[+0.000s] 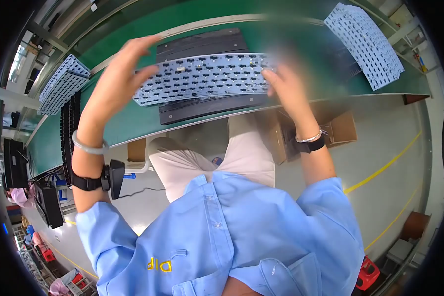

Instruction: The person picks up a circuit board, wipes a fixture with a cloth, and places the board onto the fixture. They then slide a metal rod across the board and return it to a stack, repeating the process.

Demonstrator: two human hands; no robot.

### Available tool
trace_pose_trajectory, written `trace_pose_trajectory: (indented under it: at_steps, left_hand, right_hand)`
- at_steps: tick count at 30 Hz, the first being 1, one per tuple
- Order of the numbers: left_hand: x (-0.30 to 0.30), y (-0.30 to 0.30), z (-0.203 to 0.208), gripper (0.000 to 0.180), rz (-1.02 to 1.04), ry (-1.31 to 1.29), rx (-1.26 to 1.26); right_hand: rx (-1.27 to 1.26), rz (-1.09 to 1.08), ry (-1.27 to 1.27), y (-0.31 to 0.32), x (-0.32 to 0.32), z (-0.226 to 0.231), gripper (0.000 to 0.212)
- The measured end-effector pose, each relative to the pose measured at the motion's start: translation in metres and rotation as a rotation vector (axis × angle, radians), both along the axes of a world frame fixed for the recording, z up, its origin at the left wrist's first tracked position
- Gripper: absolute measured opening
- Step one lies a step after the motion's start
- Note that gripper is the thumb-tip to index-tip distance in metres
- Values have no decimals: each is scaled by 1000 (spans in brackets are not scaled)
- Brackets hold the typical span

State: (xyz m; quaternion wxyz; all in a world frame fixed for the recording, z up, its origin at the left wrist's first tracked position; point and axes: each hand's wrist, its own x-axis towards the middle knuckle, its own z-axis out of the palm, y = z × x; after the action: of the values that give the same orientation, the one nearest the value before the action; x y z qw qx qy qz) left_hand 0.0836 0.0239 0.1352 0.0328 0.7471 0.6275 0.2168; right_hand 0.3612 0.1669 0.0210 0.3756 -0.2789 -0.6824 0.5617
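Observation:
A long keyboard circuit board (207, 74), pale blue-white with rows of small black parts, lies over a black fixture plate (202, 41) on the green bench. My left hand (116, 74) is at the board's left end, thumb and forefinger spread wide, the thumb tip by the board's edge. At the right end, my right hand (290, 88) has its thumb on the board's edge; the fingers beyond are partly smeared by a blur. Whether the board rests on the plate or is slightly raised, I cannot tell.
Stacks of similar boards stand at the right (365, 44) and at the left (64, 84). Black slotted racks (70, 123) lie beside the left stack. Below the bench edge are an open cardboard box (343, 129) and a white bin (142, 165).

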Motion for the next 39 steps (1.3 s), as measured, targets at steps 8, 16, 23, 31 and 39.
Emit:
trace_pose_trajectory:
  at_steps: [8, 16, 23, 31, 39]
  left_hand:
    - [-73, -69, -92, 52, 442, -998, 89]
    - [-61, -71, -130, 27, 453, -1034, 76]
    - [-34, -86, -121, 16, 485, -996, 87]
    - [-33, -76, -123, 13, 501, -950, 157]
    - [-39, -87, -120, 14, 557, -791, 22]
  right_hand:
    - [-9, 24, -57, 6, 0, 3, 25]
    - [41, 44, -26, 11, -4, -2, 19]
    - [47, 44, -88, 13, -5, 0, 18]
    - [59, 12, -84, 10, 1, -1, 21]
    - [47, 2, -88, 11, 3, -8, 12]
